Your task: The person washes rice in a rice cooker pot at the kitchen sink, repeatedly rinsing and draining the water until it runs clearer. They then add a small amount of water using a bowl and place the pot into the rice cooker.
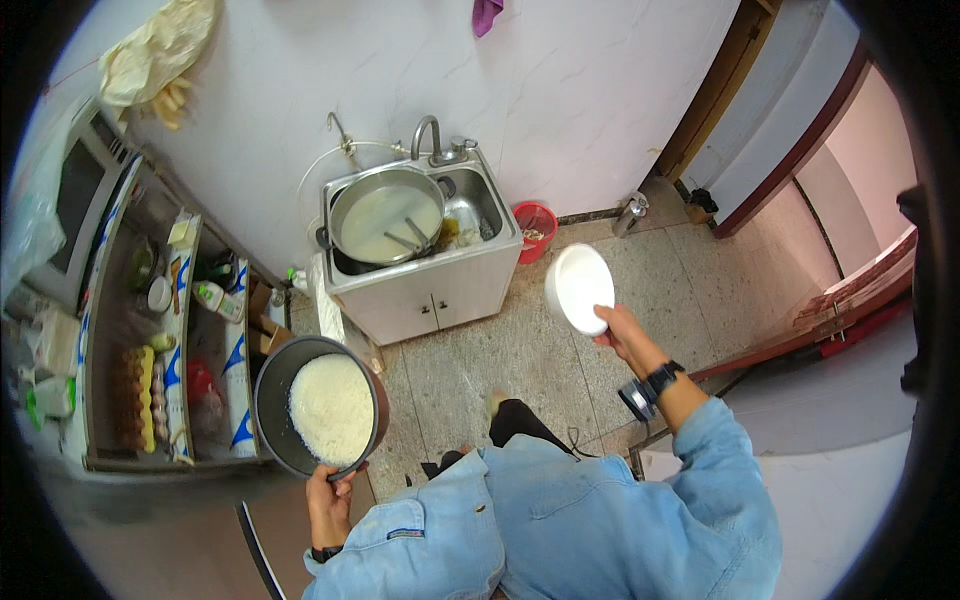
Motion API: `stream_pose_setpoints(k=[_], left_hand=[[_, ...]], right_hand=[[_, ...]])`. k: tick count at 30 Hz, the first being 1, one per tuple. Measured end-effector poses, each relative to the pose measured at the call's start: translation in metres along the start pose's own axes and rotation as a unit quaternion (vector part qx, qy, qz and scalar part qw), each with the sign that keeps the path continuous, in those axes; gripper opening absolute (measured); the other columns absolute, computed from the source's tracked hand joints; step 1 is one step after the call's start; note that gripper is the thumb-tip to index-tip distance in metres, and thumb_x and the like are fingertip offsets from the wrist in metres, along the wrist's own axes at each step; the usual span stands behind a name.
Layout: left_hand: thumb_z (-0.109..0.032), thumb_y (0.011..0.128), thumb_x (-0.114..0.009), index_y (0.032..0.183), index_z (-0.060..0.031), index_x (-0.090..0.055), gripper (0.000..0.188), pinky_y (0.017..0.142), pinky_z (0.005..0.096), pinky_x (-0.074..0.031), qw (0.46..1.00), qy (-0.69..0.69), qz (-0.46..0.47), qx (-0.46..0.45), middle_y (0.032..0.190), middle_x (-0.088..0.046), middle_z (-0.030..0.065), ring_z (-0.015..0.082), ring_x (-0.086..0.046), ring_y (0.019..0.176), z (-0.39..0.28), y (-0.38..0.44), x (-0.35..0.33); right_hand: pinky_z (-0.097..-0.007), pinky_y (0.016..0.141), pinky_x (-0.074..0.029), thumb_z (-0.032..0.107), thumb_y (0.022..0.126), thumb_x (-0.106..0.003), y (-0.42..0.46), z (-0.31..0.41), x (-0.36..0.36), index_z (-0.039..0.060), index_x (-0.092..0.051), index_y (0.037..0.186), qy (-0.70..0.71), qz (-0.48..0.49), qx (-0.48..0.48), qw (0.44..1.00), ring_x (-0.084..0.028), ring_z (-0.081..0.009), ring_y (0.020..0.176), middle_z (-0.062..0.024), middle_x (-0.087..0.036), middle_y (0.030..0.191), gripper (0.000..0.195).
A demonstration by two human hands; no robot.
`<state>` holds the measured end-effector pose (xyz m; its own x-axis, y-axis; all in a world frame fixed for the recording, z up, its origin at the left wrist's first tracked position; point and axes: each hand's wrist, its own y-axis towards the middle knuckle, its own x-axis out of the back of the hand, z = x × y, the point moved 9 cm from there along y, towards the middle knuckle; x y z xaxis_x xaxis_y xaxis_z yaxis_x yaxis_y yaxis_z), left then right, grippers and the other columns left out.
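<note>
My left hand [330, 499] grips the near rim of a deep dark pot [274, 401]. White grains that look like uncooked rice [334, 409] cover much of the pot's bottom. Out to the right, my right hand [622, 337] holds a white bowl [579, 289] by its near rim, the bowl tilted, with nothing visible in it. Beyond both hands is a steel sink [476, 199] on a cabinet. A large two-handled pan [386, 214] of cloudy liquid rests in the sink, with a dark utensil [409, 236] partly in the liquid.
Shelves [180, 360] on the left hold egg trays [139, 397], a bottle [217, 301] and bags. A red bucket [536, 232] stands beside the sink cabinet [427, 307]. A metal canister [631, 216] is on the floor near the wall. At right, a door [832, 322] stands ajar.
</note>
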<state>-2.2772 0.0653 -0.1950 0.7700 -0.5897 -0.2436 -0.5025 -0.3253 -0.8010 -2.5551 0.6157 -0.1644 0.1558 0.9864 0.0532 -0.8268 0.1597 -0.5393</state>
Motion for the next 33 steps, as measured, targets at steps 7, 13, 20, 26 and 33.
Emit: stream_pose_setpoints(k=[7, 13, 20, 26, 33], left_hand=[[-0.015, 0.078, -0.048, 0.091, 0.0030, -0.053, 0.024, 0.032, 0.0215, -0.028, 0.997, -0.027, -0.059, 0.029, 0.067, -0.061, 0.0162, 0.0118, -0.037, 0.037, -0.041, 0.092, -0.075], [-0.014, 0.077, -0.046, 0.078, 0.0049, -0.054, 0.021, 0.032, 0.0231, -0.028, 0.990, -0.062, -0.087, 0.095, 0.068, -0.061, 0.0181, 0.0148, -0.043, 0.040, -0.073, 0.108, -0.164], [-0.013, 0.074, -0.049, 0.107, 0.0111, -0.051, 0.042, 0.035, 0.0209, -0.033, 0.990, -0.072, -0.063, 0.102, 0.094, -0.063, 0.0330, 0.0126, -0.042, 0.039, -0.089, 0.154, -0.193], [-0.017, 0.076, -0.050, 0.083, 0.0049, -0.056, 0.024, 0.035, 0.0261, -0.029, 0.987, -0.025, -0.126, 0.100, 0.071, -0.064, 0.0186, 0.0141, -0.038, 0.038, -0.108, 0.188, -0.187], [-0.017, 0.075, -0.055, 0.078, 0.0011, -0.054, 0.019, 0.033, 0.0265, -0.026, 0.991, 0.043, -0.112, 0.050, 0.061, -0.061, 0.0164, 0.0139, -0.038, 0.036, -0.144, 0.213, -0.195]], right_hand=[[-0.0402, 0.084, -0.056, -0.001, 0.086, -0.038, 0.284, 0.089, -0.121, -0.0120, -0.035, 0.123, 0.363, 0.104, -0.032, 0.925, -0.058, -0.0360, 0.105, -0.0279, -0.052, 0.117, 0.038], [-0.0497, 0.103, -0.038, 0.022, 0.094, -0.031, 0.480, 0.118, -0.234, -0.0036, -0.040, 0.124, 0.605, 0.028, -0.134, 0.784, -0.043, -0.0409, 0.123, -0.0223, -0.044, 0.134, 0.040], [-0.0506, 0.096, -0.042, 0.029, 0.093, -0.035, 0.590, 0.128, -0.270, 0.0023, -0.044, 0.118, 0.632, -0.096, -0.087, 0.764, -0.049, -0.0372, 0.115, -0.0204, -0.048, 0.130, 0.038], [-0.0521, 0.097, -0.043, 0.020, 0.093, -0.034, 0.571, 0.156, -0.281, -0.0031, -0.043, 0.114, 0.596, -0.036, -0.060, 0.800, -0.048, -0.0409, 0.118, -0.0260, -0.046, 0.130, 0.032], [-0.0313, 0.051, -0.057, 0.004, 0.084, -0.034, 0.437, 0.090, -0.267, -0.0097, -0.046, 0.115, 0.207, 0.032, -0.126, 0.970, -0.066, -0.0246, 0.066, -0.0228, -0.064, 0.088, 0.037]])
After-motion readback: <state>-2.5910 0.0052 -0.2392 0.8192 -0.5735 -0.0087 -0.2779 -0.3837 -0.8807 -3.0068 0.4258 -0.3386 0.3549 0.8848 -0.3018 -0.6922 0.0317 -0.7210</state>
